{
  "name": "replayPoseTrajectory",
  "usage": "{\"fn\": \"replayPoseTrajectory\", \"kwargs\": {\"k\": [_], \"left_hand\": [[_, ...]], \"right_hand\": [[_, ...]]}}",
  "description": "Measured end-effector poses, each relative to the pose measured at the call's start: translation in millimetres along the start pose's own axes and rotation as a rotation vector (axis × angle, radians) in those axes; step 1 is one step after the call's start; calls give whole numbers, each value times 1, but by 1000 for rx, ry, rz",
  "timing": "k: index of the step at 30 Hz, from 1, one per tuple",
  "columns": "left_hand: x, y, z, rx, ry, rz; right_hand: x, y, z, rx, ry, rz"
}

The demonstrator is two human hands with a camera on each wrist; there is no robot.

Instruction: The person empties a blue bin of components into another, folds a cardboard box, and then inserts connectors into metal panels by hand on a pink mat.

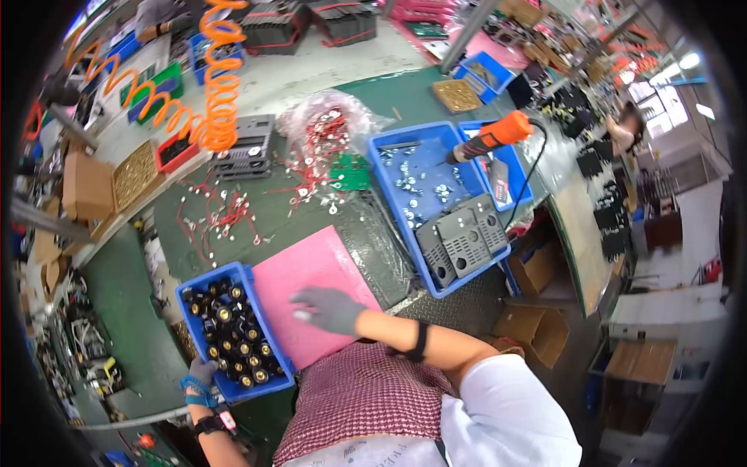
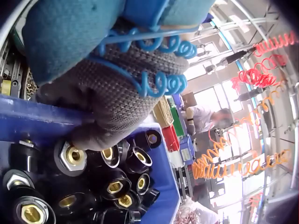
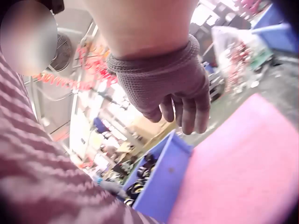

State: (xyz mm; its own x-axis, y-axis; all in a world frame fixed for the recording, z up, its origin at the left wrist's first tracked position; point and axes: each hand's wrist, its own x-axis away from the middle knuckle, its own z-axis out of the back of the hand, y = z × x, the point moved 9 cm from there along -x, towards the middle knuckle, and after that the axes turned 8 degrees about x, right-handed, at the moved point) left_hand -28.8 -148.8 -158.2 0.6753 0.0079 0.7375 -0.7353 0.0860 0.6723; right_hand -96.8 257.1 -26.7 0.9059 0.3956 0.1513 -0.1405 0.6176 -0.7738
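My gloved left hand grips the near left wall of a blue bin. In the left wrist view, the gloved fingers hook over that wall, close to the parts inside. Those parts are black round fittings with brass centres and metal nuts, heaped together. Over a pink foam sheet hovers my gloved right hand, holding nothing. Its fingers hang loosely extended in the right wrist view, and it is slightly blurred in the head view.
A larger blue bin at right holds small metal pieces, grey perforated covers and an orange-ended electric screwdriver. Red wires, a green circuit board and a plastic bag lie behind the foam. An orange coiled hose hangs above.
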Motion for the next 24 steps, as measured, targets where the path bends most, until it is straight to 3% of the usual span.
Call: {"fn": "replayPoseTrajectory", "kwargs": {"k": [1,2,3,4,6,8,9,10,13,15,18,20,22,23,24], "left_hand": [[3,9,-4,-35,-4,-23],[7,13,-8,-72,-5,-43],[14,16,-17,-83,3,-59],[23,16,-27,-95,13,-72],[25,-13,-50,128,2,-34],[33,-15,-86,253,96,-76],[32,-14,-107,308,59,-97],[37,-7,-129,277,15,-33],[31,5,-181,320,22,-47],[34,27,-218,262,46,-35],[14,20,-227,169,47,-87],[11,20,-225,166,90,-129],[28,29,-234,225,143,-104],[37,32,-223,64,262,-133],[44,38,-214,-100,375,-159]], "right_hand": [[26,31,21,-209,-16,-200],[55,53,55,-196,108,-374],[81,71,86,-11,239,-382],[116,109,101,-238,404,-514],[182,145,155,-29,727,-621],[233,188,185,-10,901,-733],[249,198,201,8,903,-795],[259,213,214,124,936,-752],[257,232,258,119,900,-700],[257,240,287,568,878,-640],[283,300,302,681,847,-890],[297,344,297,308,678,-1063],[300,355,297,79,435,-1102],[302,365,299,82,417,-1080],[299,371,304,128,453,-928]]}}
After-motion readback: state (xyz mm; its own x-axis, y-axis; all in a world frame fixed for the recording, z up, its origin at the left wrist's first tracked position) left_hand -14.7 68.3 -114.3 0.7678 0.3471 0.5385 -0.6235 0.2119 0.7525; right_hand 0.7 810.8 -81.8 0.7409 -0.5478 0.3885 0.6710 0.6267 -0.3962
